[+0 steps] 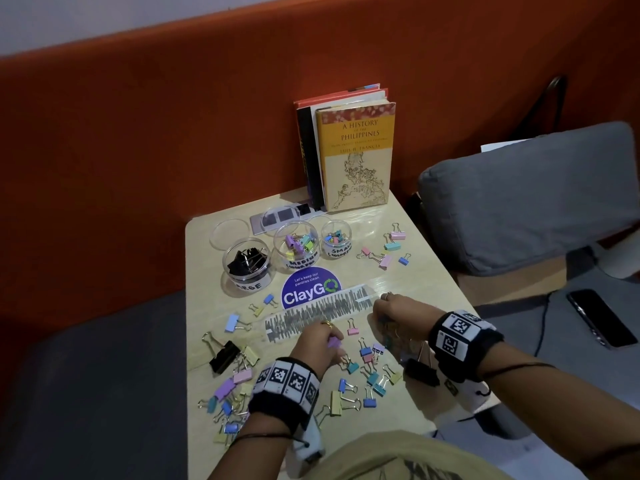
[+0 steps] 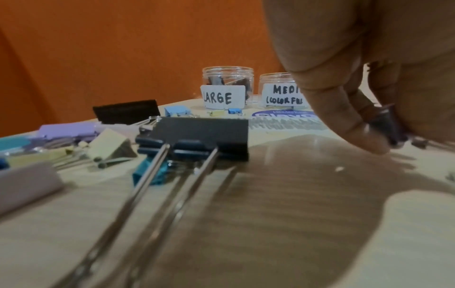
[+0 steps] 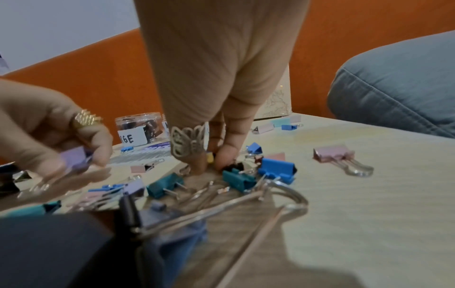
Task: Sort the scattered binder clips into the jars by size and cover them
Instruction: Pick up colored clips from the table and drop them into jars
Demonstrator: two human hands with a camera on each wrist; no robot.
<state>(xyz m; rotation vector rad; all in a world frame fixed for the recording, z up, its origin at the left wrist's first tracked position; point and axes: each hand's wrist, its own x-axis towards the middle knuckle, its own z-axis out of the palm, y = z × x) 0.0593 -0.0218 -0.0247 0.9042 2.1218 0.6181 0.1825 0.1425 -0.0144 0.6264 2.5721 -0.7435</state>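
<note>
Three open jars stand at the back of the table: large [image 1: 246, 263] with black clips, medium [image 1: 296, 244] and small [image 1: 336, 239] with coloured ones. Coloured binder clips [image 1: 369, 375] lie scattered across the front. My left hand [image 1: 329, 341] pinches a purple clip [image 3: 74, 159] just above the table; the left wrist view shows this clip [image 2: 384, 124] dark between thumb and fingers. My right hand [image 1: 384, 327] points down into the pile, its fingertips [image 3: 197, 165] pinching a small yellow clip [image 3: 210, 158]. A large black clip [image 1: 225, 355] lies at the front left.
Two clear lids [image 1: 230, 233] lie behind the jars. Books [image 1: 356, 154] stand at the table's back edge. A blue ClayGo sticker [image 1: 310, 289] is in the middle. More clips [image 1: 388, 251] lie at the right rear. A grey cushion [image 1: 526, 195] and a phone [image 1: 601, 317] are to the right.
</note>
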